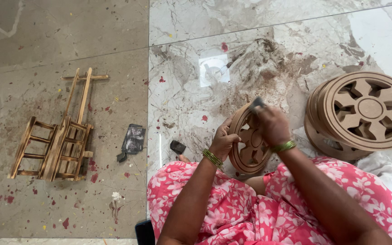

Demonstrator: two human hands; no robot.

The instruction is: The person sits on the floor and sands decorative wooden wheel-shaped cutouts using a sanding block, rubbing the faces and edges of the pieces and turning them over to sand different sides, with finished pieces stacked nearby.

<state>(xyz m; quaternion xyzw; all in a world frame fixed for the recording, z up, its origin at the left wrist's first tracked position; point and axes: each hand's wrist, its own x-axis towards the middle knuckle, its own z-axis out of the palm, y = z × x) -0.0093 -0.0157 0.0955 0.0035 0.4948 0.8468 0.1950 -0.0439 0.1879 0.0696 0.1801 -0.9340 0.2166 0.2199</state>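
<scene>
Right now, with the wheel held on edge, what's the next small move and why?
Probably stroke the dark sanding piece in the right hand down along the wooden wheel rim: it sits at the top edge, and the left hand steadies the wheel.

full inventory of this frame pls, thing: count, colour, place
held wheel: 1, tan wood, upright between both hands
wheel stack: count unclear, tan wood, right
cart frame: 1, scorched brown wood, left on the floor
dark sheet: 1, black-grey, floor centre-left
small block: 1, black, floor by left hand
white cloth: 1, white, under the stack
floor: marble tiles, grey and white, red spots, brown dust at top centre
left hand: steadies wheel rim, green bangles
right hand: grips a dark piece on wheel top, green bangle
</scene>
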